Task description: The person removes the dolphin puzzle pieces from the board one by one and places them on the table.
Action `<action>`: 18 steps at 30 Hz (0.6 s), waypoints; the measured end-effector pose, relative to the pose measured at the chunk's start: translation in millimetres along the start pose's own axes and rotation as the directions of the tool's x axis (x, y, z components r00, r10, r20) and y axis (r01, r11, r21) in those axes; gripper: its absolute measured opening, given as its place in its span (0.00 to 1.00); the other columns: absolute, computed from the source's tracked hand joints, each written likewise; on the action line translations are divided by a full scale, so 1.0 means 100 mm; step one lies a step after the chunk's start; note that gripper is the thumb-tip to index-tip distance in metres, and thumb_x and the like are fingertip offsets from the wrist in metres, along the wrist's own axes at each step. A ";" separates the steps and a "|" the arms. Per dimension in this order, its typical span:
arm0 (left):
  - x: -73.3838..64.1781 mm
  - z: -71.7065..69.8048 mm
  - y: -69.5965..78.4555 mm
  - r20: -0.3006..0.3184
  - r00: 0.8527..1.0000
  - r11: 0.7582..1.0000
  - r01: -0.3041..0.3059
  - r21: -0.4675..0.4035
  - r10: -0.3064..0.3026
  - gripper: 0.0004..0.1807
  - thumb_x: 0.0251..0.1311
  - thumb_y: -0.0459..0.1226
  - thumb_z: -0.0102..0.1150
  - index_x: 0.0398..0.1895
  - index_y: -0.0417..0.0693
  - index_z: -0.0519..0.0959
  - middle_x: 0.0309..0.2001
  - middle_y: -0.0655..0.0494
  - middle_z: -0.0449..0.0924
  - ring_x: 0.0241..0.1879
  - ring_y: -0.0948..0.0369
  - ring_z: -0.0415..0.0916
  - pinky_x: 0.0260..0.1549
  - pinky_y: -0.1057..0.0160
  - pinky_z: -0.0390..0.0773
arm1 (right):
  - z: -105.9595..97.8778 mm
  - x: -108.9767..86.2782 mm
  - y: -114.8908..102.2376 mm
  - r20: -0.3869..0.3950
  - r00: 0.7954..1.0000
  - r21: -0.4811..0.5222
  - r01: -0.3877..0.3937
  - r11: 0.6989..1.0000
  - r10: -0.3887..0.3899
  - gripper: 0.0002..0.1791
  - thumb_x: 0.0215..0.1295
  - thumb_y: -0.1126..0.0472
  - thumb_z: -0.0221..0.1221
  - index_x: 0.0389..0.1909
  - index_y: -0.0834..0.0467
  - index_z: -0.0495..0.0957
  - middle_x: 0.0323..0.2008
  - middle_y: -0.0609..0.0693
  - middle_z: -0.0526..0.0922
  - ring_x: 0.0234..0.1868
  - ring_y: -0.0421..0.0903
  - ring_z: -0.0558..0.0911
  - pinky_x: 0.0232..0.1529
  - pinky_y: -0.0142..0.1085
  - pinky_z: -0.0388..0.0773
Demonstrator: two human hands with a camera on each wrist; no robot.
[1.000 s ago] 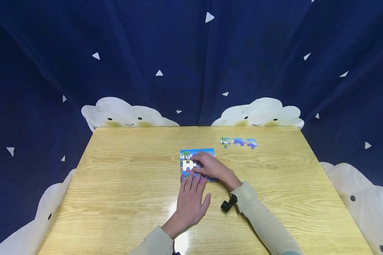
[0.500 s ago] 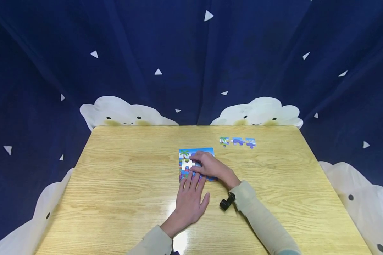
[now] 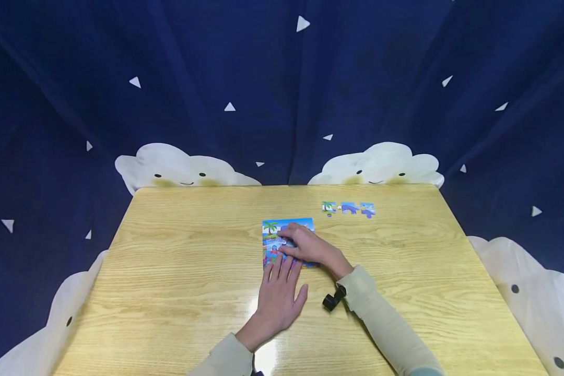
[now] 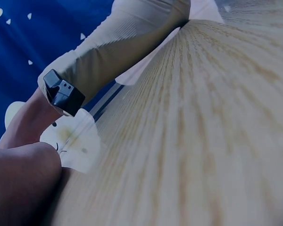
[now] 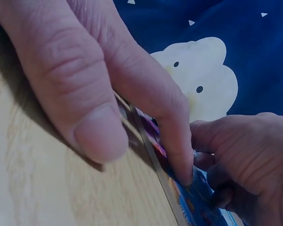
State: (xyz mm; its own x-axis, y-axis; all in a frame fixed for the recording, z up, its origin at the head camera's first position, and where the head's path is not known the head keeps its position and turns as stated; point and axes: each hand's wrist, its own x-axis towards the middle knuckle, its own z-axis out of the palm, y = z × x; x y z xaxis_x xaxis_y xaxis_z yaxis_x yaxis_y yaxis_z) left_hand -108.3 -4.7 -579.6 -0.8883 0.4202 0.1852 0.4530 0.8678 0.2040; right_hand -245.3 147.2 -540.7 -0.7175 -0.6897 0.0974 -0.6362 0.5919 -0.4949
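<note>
On the table lies a jigsaw puzzle (image 3: 271,230) with a seaside picture and a palm tree, partly hidden by both hands. My left hand (image 3: 278,300) lies flat, its straight fingertips on the puzzle's near edge and the thumb spread out over the wood. In the right wrist view, the left index finger (image 5: 172,127) presses down at that edge. My right hand (image 3: 307,244) comes in from the right with curled fingers. Its thumb and index finger pinch a puzzle piece (image 3: 274,243) at the puzzle's left part; the fingers cover part of this piece.
Loose puzzle pieces lie in a row behind and to the right: one with a palm tree (image 3: 328,207), one purple (image 3: 350,208), another purple and pale (image 3: 368,210). A dark blue curtain (image 3: 216,62) hangs behind the wooden table (image 3: 183,250). A small black camera (image 3: 333,299) sits on the right wrist.
The white, piece-shaped patch in the left part of the puzzle now shows coloured picture. Both hands have stayed almost where they were; the whole view has shifted slightly.
</note>
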 end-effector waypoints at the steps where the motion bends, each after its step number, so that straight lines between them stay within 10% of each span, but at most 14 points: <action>1: 0.00 0.00 0.00 -0.004 1.000 1.000 0.000 0.002 0.000 0.34 0.79 0.56 0.37 0.79 0.50 0.65 0.79 0.48 0.60 0.82 0.44 0.46 0.75 0.41 0.50 | 0.00 0.00 0.00 0.004 1.000 0.001 -0.004 1.000 0.004 0.26 0.74 0.52 0.64 0.65 0.64 0.79 0.52 0.54 0.83 0.50 0.47 0.80 0.53 0.44 0.79; 18: 0.00 0.03 -0.02 -0.079 0.997 1.000 -0.022 -0.008 0.021 0.32 0.77 0.55 0.41 0.76 0.49 0.68 0.78 0.46 0.63 0.80 0.42 0.51 0.73 0.41 0.54 | 0.01 -0.04 -0.09 0.018 0.999 -0.147 0.029 0.989 -0.026 0.20 0.81 0.56 0.55 0.65 0.62 0.76 0.52 0.53 0.75 0.42 0.44 0.78 0.47 0.40 0.81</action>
State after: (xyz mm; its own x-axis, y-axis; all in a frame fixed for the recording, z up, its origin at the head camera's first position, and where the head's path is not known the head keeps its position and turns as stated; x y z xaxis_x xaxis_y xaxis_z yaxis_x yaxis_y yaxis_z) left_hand -109.5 -6.0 -583.0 -0.8700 0.4160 0.2645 0.4727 0.8563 0.2081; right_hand -236.1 144.2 -537.4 -0.6953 -0.7125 0.0948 -0.6914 0.6269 -0.3593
